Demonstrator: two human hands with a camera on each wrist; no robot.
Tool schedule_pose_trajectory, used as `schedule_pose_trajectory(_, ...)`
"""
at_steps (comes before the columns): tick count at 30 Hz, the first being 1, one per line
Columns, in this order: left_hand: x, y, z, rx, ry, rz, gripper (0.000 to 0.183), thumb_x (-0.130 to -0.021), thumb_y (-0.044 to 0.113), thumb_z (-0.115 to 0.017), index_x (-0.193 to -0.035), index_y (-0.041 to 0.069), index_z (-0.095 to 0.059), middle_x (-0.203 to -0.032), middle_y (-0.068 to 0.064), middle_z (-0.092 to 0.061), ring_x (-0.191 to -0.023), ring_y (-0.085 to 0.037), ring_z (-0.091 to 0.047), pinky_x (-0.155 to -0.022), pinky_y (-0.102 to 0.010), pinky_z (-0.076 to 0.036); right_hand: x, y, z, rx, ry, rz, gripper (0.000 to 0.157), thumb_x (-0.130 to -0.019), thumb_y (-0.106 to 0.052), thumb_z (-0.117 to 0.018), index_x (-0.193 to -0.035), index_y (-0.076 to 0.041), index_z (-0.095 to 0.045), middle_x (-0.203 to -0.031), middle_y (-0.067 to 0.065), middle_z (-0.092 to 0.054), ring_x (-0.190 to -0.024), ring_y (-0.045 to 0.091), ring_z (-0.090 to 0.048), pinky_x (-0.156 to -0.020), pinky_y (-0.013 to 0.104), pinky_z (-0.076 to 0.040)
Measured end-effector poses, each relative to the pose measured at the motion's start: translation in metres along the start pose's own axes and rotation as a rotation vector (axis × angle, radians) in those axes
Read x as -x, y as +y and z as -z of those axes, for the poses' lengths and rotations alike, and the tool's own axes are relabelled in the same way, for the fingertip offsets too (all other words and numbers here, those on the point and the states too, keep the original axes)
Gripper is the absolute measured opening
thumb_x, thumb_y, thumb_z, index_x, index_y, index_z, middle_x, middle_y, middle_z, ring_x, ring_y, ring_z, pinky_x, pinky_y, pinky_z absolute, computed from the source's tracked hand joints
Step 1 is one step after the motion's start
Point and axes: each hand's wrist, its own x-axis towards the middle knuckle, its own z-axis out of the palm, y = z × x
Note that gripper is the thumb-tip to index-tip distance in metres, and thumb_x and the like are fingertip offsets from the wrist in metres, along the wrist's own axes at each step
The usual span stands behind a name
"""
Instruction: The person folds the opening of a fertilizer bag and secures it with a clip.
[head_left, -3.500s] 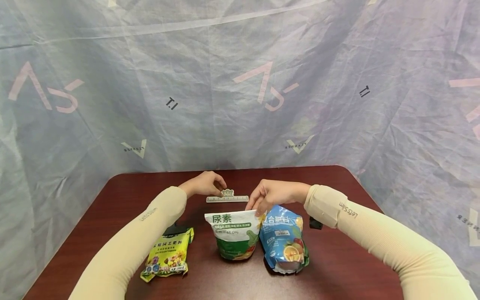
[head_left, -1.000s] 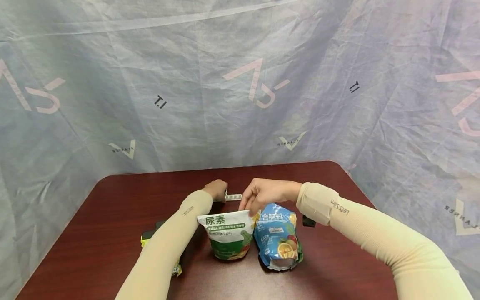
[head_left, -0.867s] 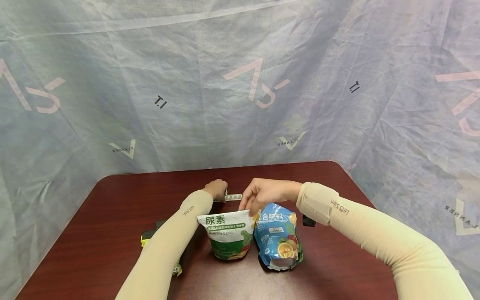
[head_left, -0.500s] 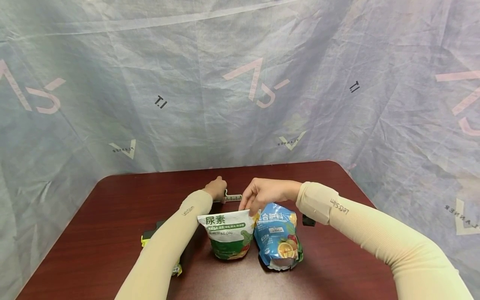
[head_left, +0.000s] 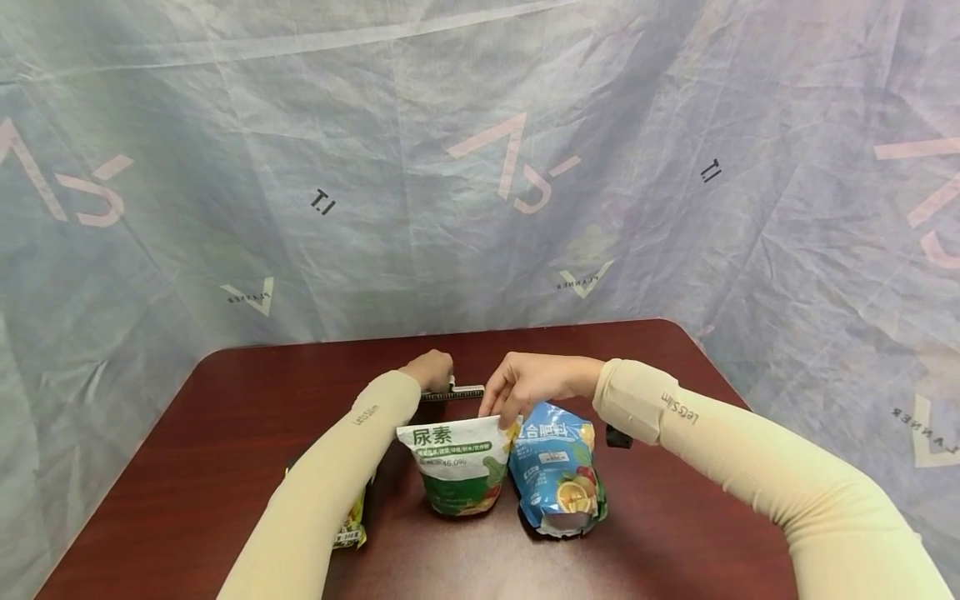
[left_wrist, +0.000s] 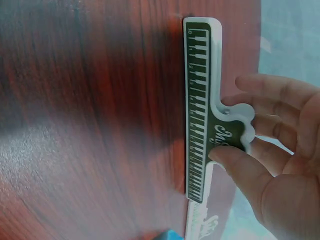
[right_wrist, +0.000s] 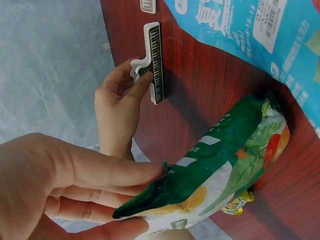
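Observation:
My left hand (head_left: 433, 369) pinches the wavy handle of a long clip (left_wrist: 197, 115) printed with dark piano keys. The thumb lies on the handle's front and the fingers are behind it, as the left wrist view shows. Whether the clip touches the table is unclear. My right hand (head_left: 536, 382) grips the top right corner of a white and green fertilizer bag (head_left: 456, 467) between thumb and fingers. That bag stands upright on the table. Its back is hidden in the head view.
Right of it leans a blue fertilizer bag (head_left: 558, 475). A yellow bag (head_left: 352, 521) lies mostly beneath my left forearm. Another pale clip (left_wrist: 198, 220) lies past the held one. A small black object (head_left: 618, 437) is near my right sleeve. Behind the dark red table (head_left: 262, 392) hangs grey cloth.
My left hand has reached rightward over the yellow bag and taken hold of a clip. Just now it rises slightly, and the clip's face has turned darker. My right hand keeps its grip on the bag.

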Motion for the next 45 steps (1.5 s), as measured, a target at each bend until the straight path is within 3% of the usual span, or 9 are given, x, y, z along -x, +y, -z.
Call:
schedule_pose_trajectory(4,0.006,0.002,0.008,-0.017,-0.006,0.014,0.015,-0.083,-0.002,-0.059,-0.074,0.005,-0.069,-0.063,0.000,-0.055,-0.053,-0.011,-0.034,-0.049,-0.026,-0.032,0.000,-0.001,0.000,-0.010,0.005,-0.012,0.023,-0.075,0.002,-0.070,-0.095,-0.009,-0.073,-0.089,0.010,-0.069,-0.082,0.023,-0.065,-0.068,0.040,-0.053)
schedule_pose_trajectory(9,0.013,0.003,0.020,-0.033,0.007,0.031,0.008,-0.077,0.005,-0.072,-0.085,0.006,-0.072,-0.087,-0.004,-0.065,-0.065,-0.014,-0.056,-0.057,-0.028,-0.048,0.000,-0.002,0.001,-0.016,0.012,-0.031,0.023,-0.075,0.002,-0.070,-0.095,-0.008,-0.073,-0.089,0.010,-0.069,-0.085,0.025,-0.064,-0.068,0.038,-0.053)
schedule_pose_trajectory(16,0.023,0.005,0.036,-0.034,-0.009,0.031,0.007,-0.079,0.004,-0.068,-0.084,0.008,-0.073,-0.085,-0.003,-0.066,-0.061,-0.014,-0.058,-0.056,-0.029,-0.049,0.001,-0.001,0.002,-0.014,0.006,-0.037,0.023,-0.075,0.002,-0.070,-0.096,-0.008,-0.073,-0.089,0.011,-0.069,-0.084,0.025,-0.065,-0.067,0.038,-0.053)
schedule_pose_trajectory(23,0.035,0.012,0.050,-0.075,-0.024,-0.010,0.007,-0.079,0.009,-0.068,-0.084,0.012,-0.073,-0.087,0.000,-0.066,-0.073,-0.015,-0.060,-0.063,-0.031,-0.051,0.001,-0.001,0.003,-0.034,0.011,-0.053,0.023,-0.075,0.002,-0.070,-0.096,-0.007,-0.073,-0.089,0.011,-0.069,-0.083,0.025,-0.065,-0.066,0.038,-0.053)
schedule_pose_trajectory(35,0.067,0.028,0.083,-0.104,0.004,-0.053,0.011,-0.086,0.016,-0.062,-0.084,0.017,-0.073,-0.086,0.003,-0.066,-0.072,-0.012,-0.060,-0.064,-0.033,-0.051,-0.003,0.000,0.004,-0.041,0.033,-0.077,0.022,-0.075,0.001,-0.070,-0.094,-0.008,-0.073,-0.088,0.012,-0.069,-0.080,0.026,-0.065,-0.063,0.038,-0.054)
schedule_pose_trajectory(45,0.095,0.047,0.107,-0.141,0.023,-0.074,0.007,-0.081,0.016,-0.066,-0.081,0.020,-0.072,-0.084,0.005,-0.065,-0.067,-0.011,-0.059,-0.060,-0.033,-0.050,-0.003,0.002,0.006,-0.026,0.024,-0.078,0.021,-0.075,0.000,-0.070,-0.094,-0.009,-0.073,-0.089,0.011,-0.069,-0.081,0.026,-0.065,-0.066,0.044,-0.053)
